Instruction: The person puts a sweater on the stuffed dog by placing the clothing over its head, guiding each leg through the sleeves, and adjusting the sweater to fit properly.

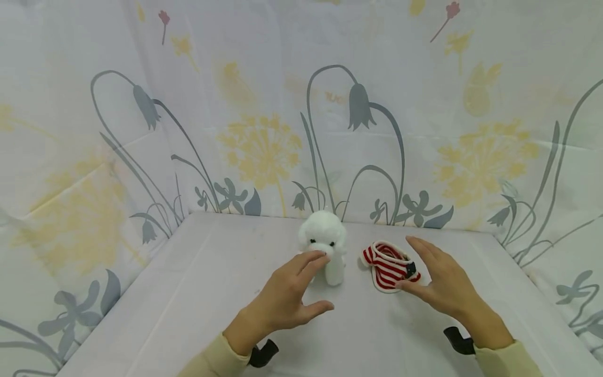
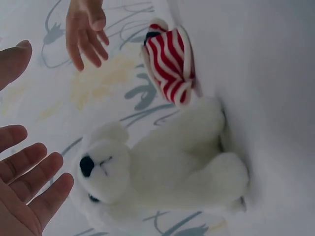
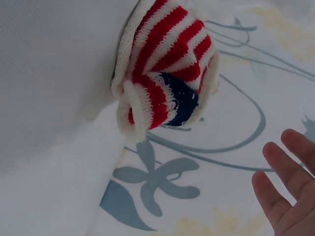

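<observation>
White plush makes up the toy dog [image 1: 325,233] that sits upright on the pale surface [image 1: 188,293], facing me, with dark eyes and a black nose. My left grip [image 1: 287,296] is spread wide in front of it, fingers extended and thumb well apart from them, with nothing held. From my head view the fingertips overlap the dog's muzzle; in the left wrist view they are near its head, and I cannot tell whether they touch.

To the right of the dog, apart from it, lies a knitted garment [image 1: 388,269] in red and white stripes, with white trim and a dark blue patch. My right grip [image 1: 440,277] is just beside it, also spread wide and holding nothing. Its thumb overlaps the garment's near edge in the head view, and contact there I cannot make out; the fingers in the right wrist view are clear of the knit. Behind everything hangs a white cloth [image 1: 278,63] printed with grey and yellow flowers.
</observation>
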`<move>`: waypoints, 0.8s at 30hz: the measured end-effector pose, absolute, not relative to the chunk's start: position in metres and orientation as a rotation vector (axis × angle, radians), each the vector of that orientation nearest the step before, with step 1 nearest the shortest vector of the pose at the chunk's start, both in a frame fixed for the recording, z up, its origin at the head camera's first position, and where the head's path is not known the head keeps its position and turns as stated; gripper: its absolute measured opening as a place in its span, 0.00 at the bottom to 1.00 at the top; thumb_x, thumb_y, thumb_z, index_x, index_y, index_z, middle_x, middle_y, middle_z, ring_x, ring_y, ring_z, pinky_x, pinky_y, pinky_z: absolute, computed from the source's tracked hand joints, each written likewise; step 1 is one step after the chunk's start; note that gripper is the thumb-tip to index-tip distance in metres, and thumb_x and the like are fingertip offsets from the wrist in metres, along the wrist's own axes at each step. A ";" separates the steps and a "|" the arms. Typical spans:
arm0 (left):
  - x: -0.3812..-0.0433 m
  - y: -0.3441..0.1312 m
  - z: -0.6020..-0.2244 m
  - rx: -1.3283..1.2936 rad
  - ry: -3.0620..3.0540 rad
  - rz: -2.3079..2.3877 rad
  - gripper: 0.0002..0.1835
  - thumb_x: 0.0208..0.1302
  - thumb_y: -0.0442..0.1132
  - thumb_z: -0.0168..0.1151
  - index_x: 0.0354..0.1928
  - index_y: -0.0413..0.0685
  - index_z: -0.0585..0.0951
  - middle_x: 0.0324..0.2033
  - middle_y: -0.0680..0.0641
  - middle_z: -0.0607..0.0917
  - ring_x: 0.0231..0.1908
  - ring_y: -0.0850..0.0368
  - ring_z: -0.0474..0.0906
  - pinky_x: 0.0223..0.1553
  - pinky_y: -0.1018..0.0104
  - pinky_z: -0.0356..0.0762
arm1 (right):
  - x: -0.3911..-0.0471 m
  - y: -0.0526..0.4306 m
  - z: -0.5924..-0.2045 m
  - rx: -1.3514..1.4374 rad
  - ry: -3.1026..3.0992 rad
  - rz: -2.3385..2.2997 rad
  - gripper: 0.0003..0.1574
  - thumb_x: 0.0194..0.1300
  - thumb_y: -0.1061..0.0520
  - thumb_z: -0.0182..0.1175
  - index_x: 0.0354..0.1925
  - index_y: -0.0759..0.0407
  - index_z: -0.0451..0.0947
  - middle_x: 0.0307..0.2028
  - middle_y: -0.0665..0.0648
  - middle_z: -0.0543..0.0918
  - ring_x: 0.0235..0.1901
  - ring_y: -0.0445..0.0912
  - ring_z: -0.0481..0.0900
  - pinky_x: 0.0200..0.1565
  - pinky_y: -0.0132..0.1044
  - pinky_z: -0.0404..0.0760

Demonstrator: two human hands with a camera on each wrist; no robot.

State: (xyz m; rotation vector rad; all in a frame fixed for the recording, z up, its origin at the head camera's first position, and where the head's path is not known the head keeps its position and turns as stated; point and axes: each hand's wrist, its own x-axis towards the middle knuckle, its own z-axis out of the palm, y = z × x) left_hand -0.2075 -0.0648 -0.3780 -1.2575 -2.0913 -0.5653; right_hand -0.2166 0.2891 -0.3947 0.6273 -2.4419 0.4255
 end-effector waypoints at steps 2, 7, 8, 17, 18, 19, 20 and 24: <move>-0.206 -0.054 -0.381 -1.289 -2.102 -0.543 0.41 0.51 0.57 0.71 0.62 0.42 0.69 0.57 0.46 0.73 0.55 0.55 0.72 0.54 0.66 0.73 | -0.217 0.288 -0.396 0.642 -2.414 0.426 0.61 0.41 0.41 0.77 0.69 0.53 0.62 0.59 0.63 0.73 0.56 0.61 0.71 0.50 0.60 0.70; -0.206 -0.024 -0.389 -1.379 -2.142 -0.530 0.31 0.58 0.55 0.65 0.57 0.44 0.74 0.53 0.47 0.76 0.54 0.57 0.74 0.55 0.68 0.71 | -0.221 0.287 -0.399 0.647 -2.373 0.408 0.53 0.42 0.48 0.76 0.65 0.59 0.67 0.56 0.65 0.75 0.53 0.61 0.73 0.47 0.59 0.72; -0.207 -0.017 -0.391 -1.391 -2.146 -0.526 0.29 0.59 0.54 0.65 0.57 0.44 0.75 0.53 0.47 0.77 0.53 0.58 0.74 0.54 0.69 0.71 | -0.221 0.287 -0.401 0.640 -2.372 0.405 0.51 0.43 0.49 0.76 0.64 0.60 0.68 0.56 0.64 0.75 0.53 0.61 0.74 0.47 0.59 0.73; -0.222 0.037 -0.406 -1.366 -2.284 -0.604 0.23 0.62 0.49 0.64 0.56 0.49 0.75 0.52 0.53 0.75 0.50 0.64 0.73 0.48 0.78 0.71 | -0.225 0.293 -0.409 0.603 -2.402 0.461 0.37 0.46 0.55 0.75 0.54 0.63 0.75 0.53 0.62 0.76 0.51 0.59 0.75 0.46 0.56 0.75; -0.224 0.042 -0.408 -1.353 -2.302 -0.616 0.22 0.62 0.48 0.65 0.56 0.49 0.75 0.52 0.53 0.75 0.50 0.65 0.73 0.47 0.79 0.71 | -0.226 0.293 -0.410 0.595 -2.414 0.468 0.36 0.47 0.55 0.75 0.54 0.63 0.75 0.53 0.62 0.76 0.51 0.59 0.75 0.46 0.56 0.75; -0.227 0.046 -0.409 -1.342 -2.315 -0.627 0.22 0.61 0.47 0.65 0.55 0.50 0.75 0.51 0.53 0.75 0.49 0.65 0.74 0.46 0.80 0.71 | -0.226 0.294 -0.411 0.589 -2.429 0.475 0.35 0.48 0.54 0.74 0.53 0.63 0.75 0.53 0.62 0.76 0.51 0.59 0.75 0.45 0.56 0.75; -0.229 0.050 -0.410 -1.330 -2.333 -0.636 0.22 0.61 0.46 0.66 0.55 0.50 0.75 0.51 0.53 0.75 0.48 0.65 0.74 0.45 0.80 0.71 | -0.226 0.294 -0.411 0.583 -2.443 0.480 0.34 0.49 0.54 0.74 0.53 0.63 0.75 0.53 0.61 0.76 0.49 0.58 0.76 0.44 0.54 0.76; -0.238 0.065 -0.414 -1.267 -2.433 -0.676 0.21 0.61 0.44 0.65 0.56 0.50 0.75 0.52 0.53 0.75 0.41 0.66 0.75 0.39 0.80 0.71 | -0.227 0.299 -0.414 0.563 -2.495 0.512 0.30 0.53 0.54 0.72 0.53 0.60 0.75 0.52 0.58 0.76 0.38 0.51 0.78 0.32 0.42 0.77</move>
